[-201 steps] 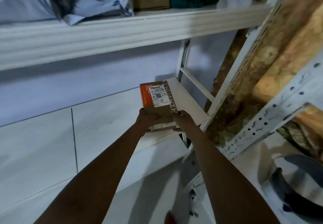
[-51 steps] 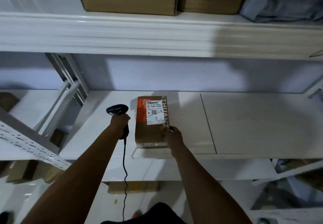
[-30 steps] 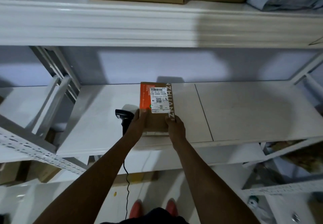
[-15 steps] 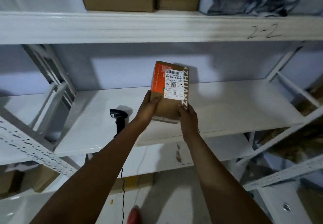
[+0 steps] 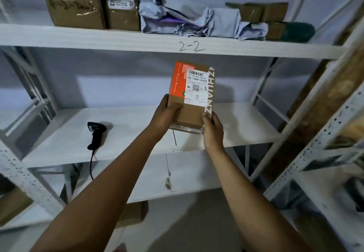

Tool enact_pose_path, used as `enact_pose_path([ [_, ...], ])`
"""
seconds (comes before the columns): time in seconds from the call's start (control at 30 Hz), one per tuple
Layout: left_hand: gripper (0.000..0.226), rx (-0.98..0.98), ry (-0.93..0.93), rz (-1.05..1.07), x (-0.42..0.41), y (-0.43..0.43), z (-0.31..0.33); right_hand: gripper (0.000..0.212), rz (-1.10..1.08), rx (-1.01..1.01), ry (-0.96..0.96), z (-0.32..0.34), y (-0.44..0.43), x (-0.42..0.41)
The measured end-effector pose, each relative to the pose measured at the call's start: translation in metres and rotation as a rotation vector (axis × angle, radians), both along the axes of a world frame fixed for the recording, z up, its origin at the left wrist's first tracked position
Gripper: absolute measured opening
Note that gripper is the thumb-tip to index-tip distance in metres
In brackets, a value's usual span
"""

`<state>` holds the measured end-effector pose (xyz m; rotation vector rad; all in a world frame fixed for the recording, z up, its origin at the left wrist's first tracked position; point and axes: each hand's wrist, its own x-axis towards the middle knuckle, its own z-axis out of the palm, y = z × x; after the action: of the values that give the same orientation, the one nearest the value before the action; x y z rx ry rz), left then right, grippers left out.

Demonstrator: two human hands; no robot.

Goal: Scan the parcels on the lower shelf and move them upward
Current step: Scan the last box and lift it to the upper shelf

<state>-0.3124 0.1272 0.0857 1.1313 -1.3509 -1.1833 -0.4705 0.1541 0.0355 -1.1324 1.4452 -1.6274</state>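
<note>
Both of your hands hold one parcel (image 5: 192, 98) in the air. It sits in the gap between the two shelf levels, clear of the lower shelf (image 5: 128, 133) and just under the front rail of the upper shelf (image 5: 118, 39), which carries the handwritten mark "2-2".

Your left hand (image 5: 167, 114) grips the parcel's lower left edge, with the thumb laid across the brown front face. Your right hand (image 5: 212, 129) grips the lower right corner, with the thumb on the front beside the printed white lettering. The fingers of both hands are closed on the parcel. How they lie behind it cannot be seen.

The parcel stands upright with its front towards you. A white shipping label (image 5: 197, 86) with a barcode and a QR code sits on the upper right of the face, and there is an orange panel to its left.

The scanner (image 5: 96, 133) lies on the lower shelf, well to the left of the parcel, and neither hand touches it. Its cable (image 5: 91, 165) hangs over the near edge.

The upper shelf holds two cardboard boxes (image 5: 76, 5) at the left, crumpled grey mailer bags (image 5: 187, 21) in the middle, more brown boxes (image 5: 264, 11) at the right and a dark green packet (image 5: 295, 32) at the far right.
</note>
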Motion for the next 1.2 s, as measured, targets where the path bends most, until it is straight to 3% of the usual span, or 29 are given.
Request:
enact_pose_path([
  [0.3, 0.04, -0.181, -0.011, 0.061, -0.028, 0.063, 0.053, 0.034, 0.081, -0.146, -0.03, 0.056, 0.037, -0.03],
  [0.47, 0.045, -0.278, -0.009, 0.051, -0.033, 0.075, 0.078, 0.025, 0.08, -0.236, -0.038, 0.084, 0.051, -0.032],
  [0.63, 0.047, -0.388, 0.025, 0.035, -0.029, 0.073, 0.113, 0.039, 0.081, -0.323, -0.033, 0.123, 0.048, -0.033],
  [0.8, 0.05, -0.433, 0.028, 0.022, -0.026, 0.063, 0.136, 0.037, 0.079, -0.38, -0.032, 0.157, 0.037, -0.032],
  [0.93, 0.045, -0.44, 0.021, -0.001, -0.026, 0.049, 0.156, 0.04, 0.09, -0.397, -0.135, 0.182, 0.029, -0.033],
  [1.07, 0.055, -0.437, 0.051, -0.014, -0.025, 0.048, 0.171, 0.035, 0.148, -0.396, -0.201, 0.205, 0.022, -0.03],
  [1.2, 0.041, -0.506, 0.08, 0.015, -0.023, 0.039, 0.194, 0.046, 0.188, -0.422, -0.241, 0.235, 0.007, -0.019],
])
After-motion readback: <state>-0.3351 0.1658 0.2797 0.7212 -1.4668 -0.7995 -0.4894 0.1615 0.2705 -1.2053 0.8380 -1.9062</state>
